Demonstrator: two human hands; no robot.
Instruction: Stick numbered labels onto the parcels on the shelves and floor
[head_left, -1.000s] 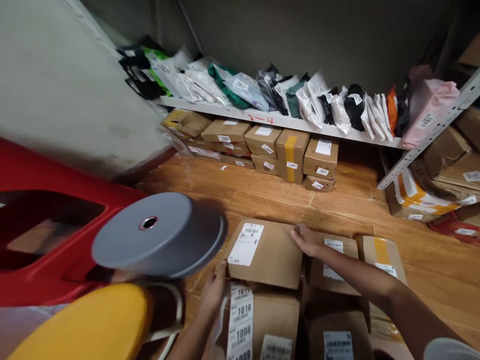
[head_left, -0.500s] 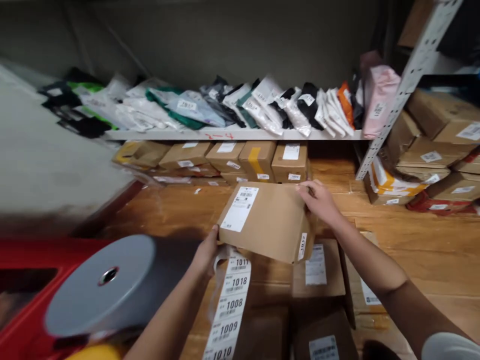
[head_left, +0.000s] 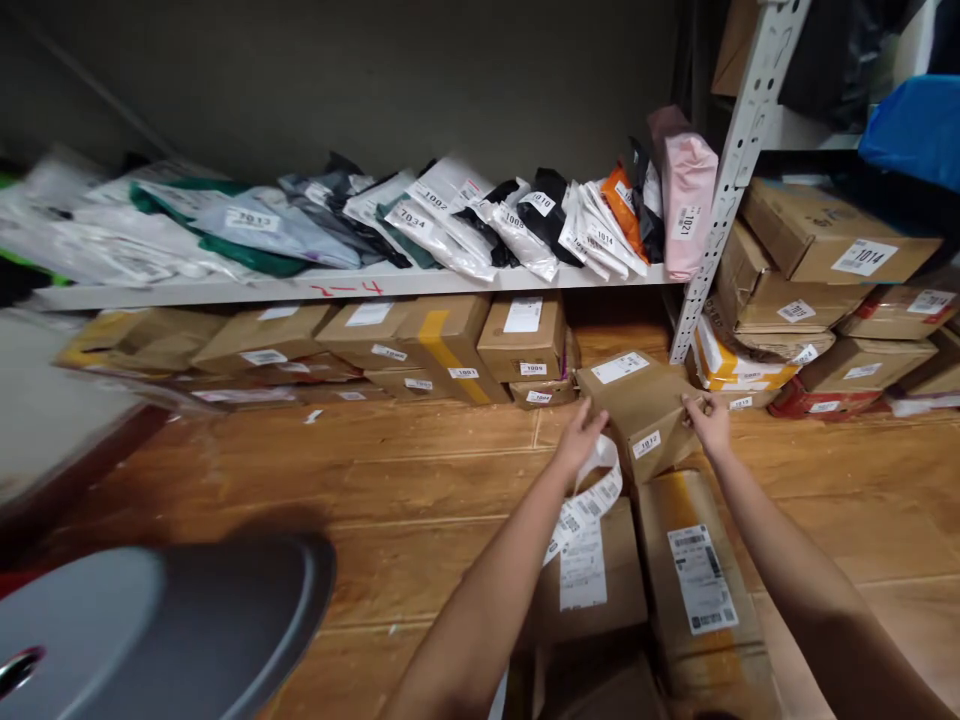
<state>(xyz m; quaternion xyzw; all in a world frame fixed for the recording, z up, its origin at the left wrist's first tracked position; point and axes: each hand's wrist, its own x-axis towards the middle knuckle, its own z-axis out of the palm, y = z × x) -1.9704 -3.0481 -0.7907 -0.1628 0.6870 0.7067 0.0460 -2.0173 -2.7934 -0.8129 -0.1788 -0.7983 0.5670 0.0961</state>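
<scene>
A cardboard box (head_left: 651,402) with a white shipping label on top and a small "1012" sticker on its near side is held between my hands. My left hand (head_left: 579,440) grips its left edge, and a curled strip of number labels (head_left: 581,512) hangs from the same hand. With fingers pinched on the box's right edge, my right hand (head_left: 708,422) holds the other side. The box is just in front of the gap at the right end of the row of boxes beneath the shelf. Whether its base touches the floor I cannot tell.
Numbered boxes (head_left: 521,345) line the floor under a white shelf (head_left: 360,288) of bagged parcels (head_left: 442,215). A perforated post (head_left: 739,170) stands right of the gap, beside stacked boxes (head_left: 862,235). More boxes (head_left: 701,580) lie near me; a large grey roll (head_left: 172,620) is at left.
Both hands have carried the box forward to the gap by the shelf post. The label strip has come along, now curled and partly behind my left arm. My view has turned right.
</scene>
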